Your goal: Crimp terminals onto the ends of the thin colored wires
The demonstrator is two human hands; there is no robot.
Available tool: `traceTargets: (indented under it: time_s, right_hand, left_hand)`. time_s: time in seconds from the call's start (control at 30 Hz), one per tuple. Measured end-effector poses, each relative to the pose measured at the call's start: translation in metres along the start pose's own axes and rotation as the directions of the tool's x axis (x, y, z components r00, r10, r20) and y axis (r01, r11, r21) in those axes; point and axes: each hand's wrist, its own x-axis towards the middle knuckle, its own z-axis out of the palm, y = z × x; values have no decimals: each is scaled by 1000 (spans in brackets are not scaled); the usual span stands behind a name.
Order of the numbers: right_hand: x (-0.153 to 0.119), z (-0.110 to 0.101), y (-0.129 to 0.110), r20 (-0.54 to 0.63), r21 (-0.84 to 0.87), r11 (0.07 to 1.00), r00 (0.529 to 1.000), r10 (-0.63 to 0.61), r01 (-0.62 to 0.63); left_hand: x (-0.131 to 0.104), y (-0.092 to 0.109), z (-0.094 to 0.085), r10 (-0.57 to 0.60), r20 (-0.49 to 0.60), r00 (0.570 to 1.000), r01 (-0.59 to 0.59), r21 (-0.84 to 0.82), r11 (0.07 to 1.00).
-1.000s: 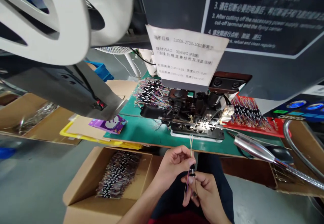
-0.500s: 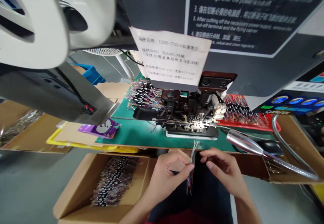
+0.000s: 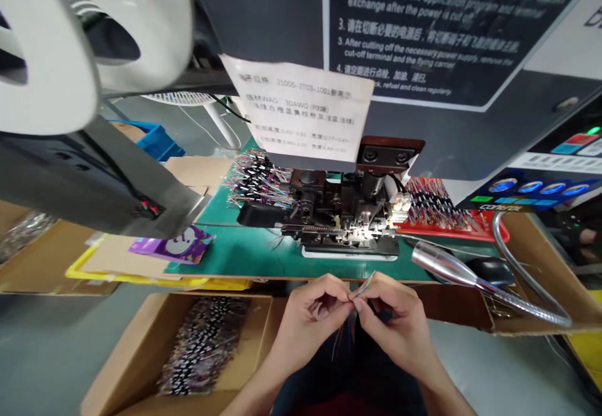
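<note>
Close to the green bench edge, a thin bundle of coloured wires [image 3: 345, 336] is pinched between my two hands. My left hand [image 3: 313, 319] grips it with thumb and forefinger. Right beside it my right hand [image 3: 397, 319] pinches the same bundle, fingertips nearly touching the left ones. Wire tips poke up above the fingers, and loose ends hang below; the middle is hidden by the fingertips. Beyond the hands stands a crimping machine [image 3: 348, 231], its lit work point [image 3: 364, 233] just over the bench edge.
Wire bundles [image 3: 256, 177] lie behind the machine on the left, more [image 3: 433, 202] on a red tray [image 3: 489, 231] at right. A flexible metal lamp [image 3: 444, 265] reaches over the bench's right end. Below left, a cardboard box [image 3: 126, 347] holds many bundles. A purple box [image 3: 174, 246] sits on the left.
My right hand has come in from the right and closed on the wire bundle beside my left hand. The wire tips now lean right. The view has shifted slightly.
</note>
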Motion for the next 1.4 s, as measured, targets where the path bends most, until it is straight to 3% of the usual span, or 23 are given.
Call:
traceTargets:
  time_s: [0.07,0.17,0.3,0.43,0.53,0.6,0.73,0.9,1.07,1.27,1.4]
  right_hand:
    - [0,2,2,6,40,999,1000,15,-15]
    - [0,4,7,-12,85,996,999,33,-32]
    - [2,6,11,-40,144,986,996,85,-79]
    - [6,5,11,-84,236,968,990,109,-87]
    - [9,3,12,-120,344,933,981,153,-103]
    - [11,2,15,-76,379,913,978,196,-153]
    - [10,6,14,32,358,912,979,200,-198]
    - [8,10,6,-7,236,963,991,133,-128]
    - [10,10,6,-31,246,963,992,123,-112]
    - [14,5,12,-172,299,951,975,141,-85]
    - [11,6,15,-42,318,936,984,172,-150]
  left_hand:
    - [0,-8,0,-29,27,999,33,-165,986]
    - [-4,-17,1,-78,-12,997,72,-246,966]
    - [-8,-19,4,-151,-73,986,141,-129,982]
    - [-6,-15,3,-162,-30,986,163,22,986]
    - [-4,-14,0,-144,-21,989,141,-112,984]
    - [-4,-14,-1,-172,-20,985,162,-243,956]
    - [-4,-17,-1,-213,14,977,204,-349,915]
    - [-3,-17,2,-201,4,980,188,-365,912]
    - [-2,-13,5,-179,16,984,176,-274,946]
    - [-1,-8,-1,-158,7,987,156,-238,959]
    - [2,-3,-3,-197,1,980,192,-240,952]
